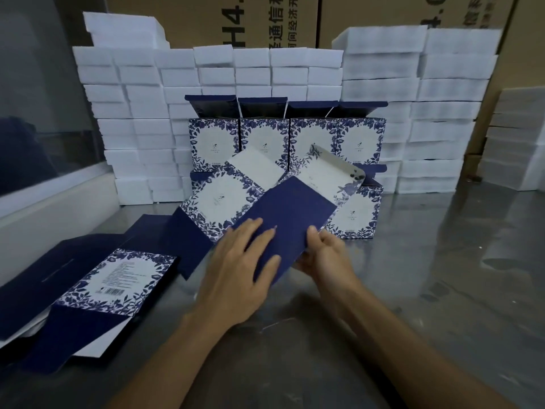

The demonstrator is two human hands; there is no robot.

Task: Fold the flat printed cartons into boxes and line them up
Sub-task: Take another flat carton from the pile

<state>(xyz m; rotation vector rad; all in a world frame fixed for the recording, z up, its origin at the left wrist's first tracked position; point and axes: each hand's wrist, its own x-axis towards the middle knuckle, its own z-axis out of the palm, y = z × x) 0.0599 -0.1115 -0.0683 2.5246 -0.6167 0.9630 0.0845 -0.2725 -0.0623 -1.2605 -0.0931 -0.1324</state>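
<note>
Right now both hands are on one flat carton (pixel 283 219) in the middle of the frame. The left hand (pixel 239 270) lies on its dark blue panel with fingers nearly straight, pressing from the lower left. The right hand (pixel 324 255) pinches the panel's lower right edge, thumb on top and fingers curled under. From the fingers, the carton's long side runs up and to the right, ending in a white flap near the middle right. Both hands are about equally close, so I think the next move is to push the sides apart and pop it open. Behind it, in the middle of the frame, stand the folded boxes (pixel 312 137): four in the top row, and at least two in the bottom row, partly hidden. At the lower left lies a pile of flat cartons (pixel 115 281); I cannot count them. White foam blocks (pixel 141 119) are stacked all across the back on the metal table (pixel 413 290).
</note>
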